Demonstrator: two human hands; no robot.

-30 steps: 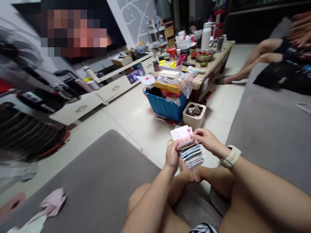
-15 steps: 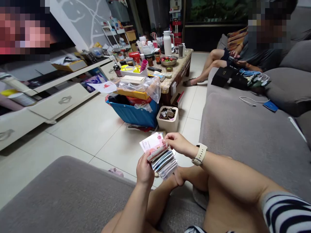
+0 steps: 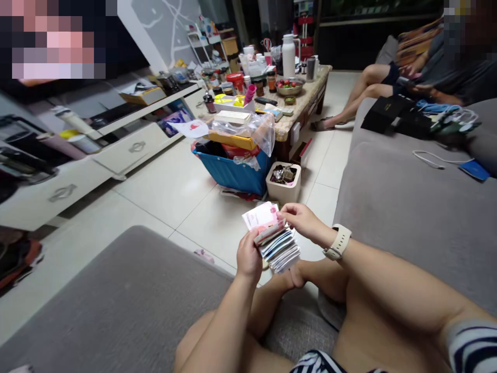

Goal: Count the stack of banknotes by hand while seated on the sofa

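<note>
My left hand [image 3: 249, 256] is closed around the left side of a thick stack of cards [image 3: 281, 253], whose many thin edges fan toward me in white, grey and blue. Whether a holder binds them I cannot tell. At the far side of the stack a white and pink card [image 3: 261, 216] lies tilted outward, with small print on it. My right hand [image 3: 303, 221], a pale watch on its wrist, pinches at the right edge of this card with thumb and forefinger. Both hands are above my crossed legs.
Ahead stand a blue bin [image 3: 235, 173] and a cream waste bin [image 3: 283, 191] beside a cluttered coffee table [image 3: 306, 106]. A grey sofa [image 3: 411, 207] runs along the right, with black boxes [image 3: 388, 114] and cables. Another person sits at its far end, holding a phone.
My view has turned left, so the room and my hands appear further right. Both hands keep nearly the same hold on the cards.
</note>
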